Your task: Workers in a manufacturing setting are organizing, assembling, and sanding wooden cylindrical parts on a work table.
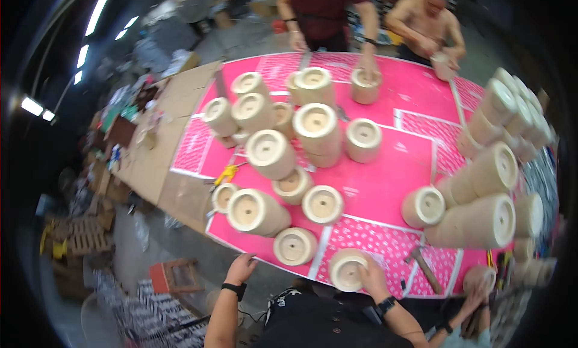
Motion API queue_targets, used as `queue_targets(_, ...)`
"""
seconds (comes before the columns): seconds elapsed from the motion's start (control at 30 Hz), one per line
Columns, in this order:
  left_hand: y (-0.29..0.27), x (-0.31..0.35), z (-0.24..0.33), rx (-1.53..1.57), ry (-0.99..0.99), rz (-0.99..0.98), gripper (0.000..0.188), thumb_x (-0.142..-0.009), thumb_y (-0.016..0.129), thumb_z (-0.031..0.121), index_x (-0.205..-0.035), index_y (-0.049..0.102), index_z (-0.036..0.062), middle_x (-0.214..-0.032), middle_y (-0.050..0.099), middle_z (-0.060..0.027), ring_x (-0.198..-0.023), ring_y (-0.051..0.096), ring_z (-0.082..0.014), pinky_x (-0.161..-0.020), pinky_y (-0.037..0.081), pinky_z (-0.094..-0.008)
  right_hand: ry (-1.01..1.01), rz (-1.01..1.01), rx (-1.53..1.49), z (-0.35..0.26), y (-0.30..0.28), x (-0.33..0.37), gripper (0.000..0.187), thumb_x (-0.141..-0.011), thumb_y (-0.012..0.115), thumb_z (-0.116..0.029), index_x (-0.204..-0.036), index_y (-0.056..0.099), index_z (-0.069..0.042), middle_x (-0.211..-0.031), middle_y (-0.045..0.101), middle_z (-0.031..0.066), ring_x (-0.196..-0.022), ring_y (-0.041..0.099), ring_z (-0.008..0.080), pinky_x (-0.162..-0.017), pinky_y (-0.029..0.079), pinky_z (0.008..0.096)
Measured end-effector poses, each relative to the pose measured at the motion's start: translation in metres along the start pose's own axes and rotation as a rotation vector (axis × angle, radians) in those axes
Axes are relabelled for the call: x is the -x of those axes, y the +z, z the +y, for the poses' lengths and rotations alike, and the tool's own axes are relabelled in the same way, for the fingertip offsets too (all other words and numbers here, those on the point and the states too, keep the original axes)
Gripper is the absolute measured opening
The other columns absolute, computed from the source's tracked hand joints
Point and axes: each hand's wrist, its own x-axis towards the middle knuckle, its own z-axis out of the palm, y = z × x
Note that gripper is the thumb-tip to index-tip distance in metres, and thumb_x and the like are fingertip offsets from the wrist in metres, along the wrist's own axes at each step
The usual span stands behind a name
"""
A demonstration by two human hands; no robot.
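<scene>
My right hand (374, 277) grips the right side of a pale cream cylinder (347, 272), its thumb over the rim. The cylinder has a recessed round top with a small hole in the middle, and it sits at the near edge of the pink-covered table (385, 191). My left hand (242, 268) is at the table edge, further left, holding nothing, its fingers loosely extended. A similar cylinder (295, 246) stands between my hands. To the right of my right hand lies a hammer (426, 270).
Stacked cream cylinders (268, 155) crowd the table's left half; more stacks (481, 218) lean at the right. Yellow-handled pliers (226, 174) lie at the left. Across the table, two people handle cylinders; another person's hands (472, 303) hold one at the near right.
</scene>
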Motion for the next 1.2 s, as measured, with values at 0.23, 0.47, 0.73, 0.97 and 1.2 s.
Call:
queue_targets(0.23, -0.033, -0.006, -0.043, -0.030, 0.041, 0.098, 0.033, -0.082, 0.057, 0.022, -0.108, 0.061, 0.0018, -0.102, 0.063, -0.0208, -0.099, 0.058, -0.0349, -0.087, 0.046, -0.0408, 0.050, 0.131, 0.078, 0.012, 0.009, -0.004, 0.049, -0.088, 0.056, -0.016, -0.128, 0.041, 0.007, -0.117, 0.054, 0.0281, -0.109, 0.054, 0.0383, -0.093, 0.041, 0.0401)
queue_targets(0.47, -0.037, -0.033, -0.133, 0.092, 0.101, 0.051, 0.036, -0.083, 0.057, 0.024, -0.111, 0.060, 0.0027, -0.103, 0.062, -0.0200, -0.099, 0.058, -0.0348, -0.087, 0.046, -0.0412, 0.069, 0.082, 0.425, 0.018, 0.005, -0.011, 0.046, -0.092, 0.052, -0.034, -0.118, 0.050, 0.004, -0.098, 0.061, 0.0236, -0.089, 0.058, 0.0356, -0.074, 0.046, 0.0432)
queue_targets(0.73, -0.079, -0.052, -0.290, 0.083, -0.002, 0.100, 0.034, -0.083, 0.058, 0.025, -0.110, 0.060, 0.0040, -0.108, 0.061, -0.0177, -0.103, 0.057, -0.0328, -0.089, 0.045, -0.0397, 0.096, 0.546, 0.817, -0.195, 0.085, -0.012, 0.047, -0.092, 0.052, -0.027, -0.120, 0.046, 0.010, -0.103, 0.061, 0.0275, -0.094, 0.057, 0.0412, -0.085, 0.046, 0.0418)
queue_targets(0.97, -0.111, -0.072, -0.363, 0.176, -0.041, 0.064, 0.035, -0.084, 0.058, 0.026, -0.112, 0.060, 0.0055, -0.110, 0.060, -0.0176, -0.105, 0.055, -0.0325, -0.092, 0.044, -0.0394, -0.489, 0.632, 0.553, -0.332, 0.155, -0.054, 0.046, -0.085, 0.056, -0.006, -0.127, 0.043, 0.003, -0.122, 0.054, 0.0222, -0.114, 0.050, 0.0397, -0.095, 0.040, 0.0452)
queue_targets(1.2, -0.182, -0.106, -0.316, 0.234, 0.006, 0.199, 0.031, -0.084, 0.058, 0.022, -0.109, 0.059, 0.0036, -0.108, 0.060, -0.0182, -0.103, 0.056, -0.0343, -0.087, 0.046, -0.0389, -0.475, 0.045, 0.102, -0.425, 0.168, -0.089, 0.037, -0.081, 0.060, -0.002, -0.118, 0.054, -0.001, -0.118, 0.056, 0.0179, -0.110, 0.054, 0.0352, -0.090, 0.045, 0.0418)
